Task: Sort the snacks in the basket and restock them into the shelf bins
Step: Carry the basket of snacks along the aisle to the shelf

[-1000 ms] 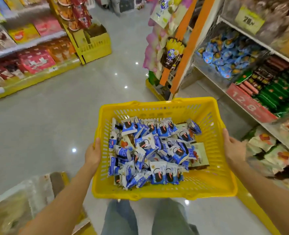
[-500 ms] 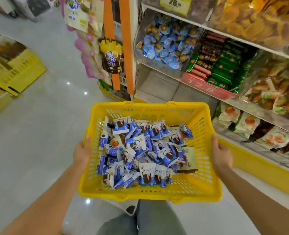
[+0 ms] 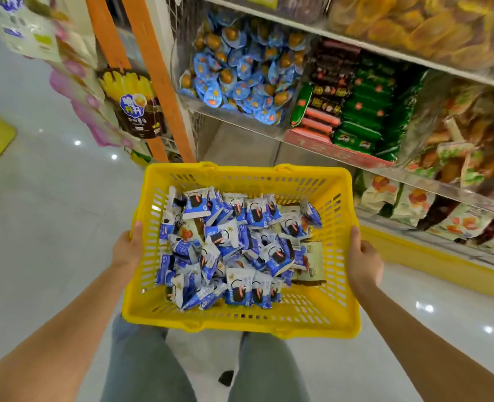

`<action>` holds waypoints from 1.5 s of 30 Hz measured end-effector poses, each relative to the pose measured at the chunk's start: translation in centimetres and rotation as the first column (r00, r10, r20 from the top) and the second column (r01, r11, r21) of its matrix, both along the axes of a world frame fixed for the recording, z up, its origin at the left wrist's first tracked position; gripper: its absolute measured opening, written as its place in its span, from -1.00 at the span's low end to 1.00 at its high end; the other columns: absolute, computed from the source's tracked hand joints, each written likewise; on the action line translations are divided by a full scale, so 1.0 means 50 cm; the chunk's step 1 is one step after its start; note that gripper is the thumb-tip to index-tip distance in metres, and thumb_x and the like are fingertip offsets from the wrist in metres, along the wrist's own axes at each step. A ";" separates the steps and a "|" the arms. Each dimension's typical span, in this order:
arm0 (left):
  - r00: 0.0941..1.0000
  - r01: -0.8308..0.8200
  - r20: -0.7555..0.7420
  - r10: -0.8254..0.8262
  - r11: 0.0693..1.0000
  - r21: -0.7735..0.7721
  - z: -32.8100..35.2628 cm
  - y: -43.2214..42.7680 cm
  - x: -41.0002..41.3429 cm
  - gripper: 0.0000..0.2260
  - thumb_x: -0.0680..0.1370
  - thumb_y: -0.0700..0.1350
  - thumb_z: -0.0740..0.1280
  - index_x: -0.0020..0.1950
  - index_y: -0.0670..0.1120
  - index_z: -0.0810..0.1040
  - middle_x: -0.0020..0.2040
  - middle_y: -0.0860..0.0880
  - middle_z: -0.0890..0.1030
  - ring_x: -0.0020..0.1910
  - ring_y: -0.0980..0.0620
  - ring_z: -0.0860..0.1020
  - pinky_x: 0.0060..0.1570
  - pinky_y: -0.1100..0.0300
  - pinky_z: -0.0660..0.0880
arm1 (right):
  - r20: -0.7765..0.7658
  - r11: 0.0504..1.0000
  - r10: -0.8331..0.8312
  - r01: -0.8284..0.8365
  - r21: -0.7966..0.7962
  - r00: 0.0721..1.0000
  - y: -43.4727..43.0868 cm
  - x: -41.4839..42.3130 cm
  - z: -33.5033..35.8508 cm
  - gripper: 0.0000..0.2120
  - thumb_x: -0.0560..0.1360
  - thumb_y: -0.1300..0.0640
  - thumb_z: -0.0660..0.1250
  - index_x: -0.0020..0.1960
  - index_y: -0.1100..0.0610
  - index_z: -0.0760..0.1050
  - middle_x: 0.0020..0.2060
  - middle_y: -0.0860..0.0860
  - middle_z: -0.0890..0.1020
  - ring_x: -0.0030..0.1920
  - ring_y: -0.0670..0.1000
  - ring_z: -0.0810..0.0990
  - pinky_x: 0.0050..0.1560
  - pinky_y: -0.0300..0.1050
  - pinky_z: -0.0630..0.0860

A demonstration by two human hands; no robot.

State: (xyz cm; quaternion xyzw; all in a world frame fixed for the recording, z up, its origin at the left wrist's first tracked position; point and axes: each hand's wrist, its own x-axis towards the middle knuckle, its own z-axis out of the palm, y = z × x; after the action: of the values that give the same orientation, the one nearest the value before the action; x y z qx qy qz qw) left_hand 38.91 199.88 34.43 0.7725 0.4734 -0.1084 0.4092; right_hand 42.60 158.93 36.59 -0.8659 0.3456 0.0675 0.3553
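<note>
I hold a yellow plastic basket in front of me, level, by its two short sides. My left hand grips the left rim and my right hand grips the right rim. Inside lies a heap of several small blue-and-white snack packets, with a beige-and-brown packet at the right edge of the heap. Just beyond the basket stand the shelf bins: a clear bin of blue egg-shaped snacks and a bin of green and dark packets.
An orange shelf post with hanging snack bags rises left of the bins. Lower bins of fruit-print packets sit right of the basket above a yellow shelf base. Glossy grey floor spreads left.
The view has swung right and closer to the shelf; the bins now sit directly beyond the basket. Both hands keep the same hold on the basket.
</note>
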 end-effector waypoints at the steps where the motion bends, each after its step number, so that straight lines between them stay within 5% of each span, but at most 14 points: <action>1: 1.000 0.015 -0.008 -0.015 1.000 -0.018 -0.010 0.011 0.011 -0.44 0.62 0.15 0.00 0.29 -0.31 0.42 0.23 -0.35 0.48 0.21 -0.31 0.45 0.21 -0.12 0.38 | -0.009 1.000 -0.011 0.011 -0.006 1.000 0.009 -0.001 -0.011 -0.36 0.55 -0.29 0.00 -0.16 0.28 0.49 -0.29 0.17 0.54 -0.29 0.11 0.45 -0.31 -0.08 0.33; 9: 0.986 0.150 -0.058 -0.157 0.982 -0.112 -0.159 0.104 0.066 -0.45 0.62 0.16 -0.02 0.30 -0.28 0.39 0.22 -0.33 0.48 0.18 -0.30 0.47 0.18 -0.14 0.41 | -0.038 0.991 -0.133 0.133 -0.010 0.990 0.098 -0.027 -0.155 -0.39 0.54 -0.30 0.01 -0.08 0.22 0.53 -0.24 0.13 0.58 -0.18 0.15 0.55 -0.09 0.03 0.50; 13: 0.979 0.193 -0.049 -0.200 0.975 -0.113 -0.275 0.144 0.081 -0.47 0.63 0.13 -0.02 0.30 -0.27 0.40 0.21 -0.33 0.49 0.18 -0.30 0.47 0.18 -0.14 0.41 | -0.035 0.988 -0.150 0.150 -0.026 0.988 0.133 -0.039 -0.280 -0.41 0.51 -0.33 0.01 -0.31 0.18 0.36 -0.36 0.18 0.49 -0.32 0.14 0.46 -0.25 -0.01 0.45; 29: 0.969 0.175 -0.135 -0.206 0.962 -0.210 -0.760 0.166 0.085 -0.49 0.63 0.11 -0.01 0.30 -0.29 0.39 0.21 -0.35 0.49 0.16 -0.32 0.49 0.19 -0.21 0.41 | -0.103 0.992 -0.052 0.039 -0.123 0.993 0.150 -0.031 -0.785 -0.43 0.57 -0.25 -0.03 -0.38 0.16 0.29 -0.45 0.09 0.43 -0.42 0.02 0.39 -0.44 -0.15 0.20; 45: 0.942 0.301 0.103 -0.320 0.939 0.167 -0.875 0.127 0.069 -0.61 0.65 -0.07 0.06 0.08 -0.40 0.44 0.07 -0.41 0.51 0.06 -0.31 0.48 0.00 -0.03 0.36 | -0.113 0.984 0.144 -0.154 -0.087 0.983 0.092 -0.009 -0.940 -0.43 0.62 -0.13 -0.07 -0.08 0.31 0.49 -0.02 0.33 0.58 -0.01 0.26 0.53 -0.07 0.01 0.38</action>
State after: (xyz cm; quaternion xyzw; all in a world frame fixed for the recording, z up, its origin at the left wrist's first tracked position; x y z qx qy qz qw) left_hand 42.33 206.23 -9.30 0.8712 0.3249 -0.0859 0.3579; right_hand 42.17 163.51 -10.40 -0.9005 0.3010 0.1231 0.2887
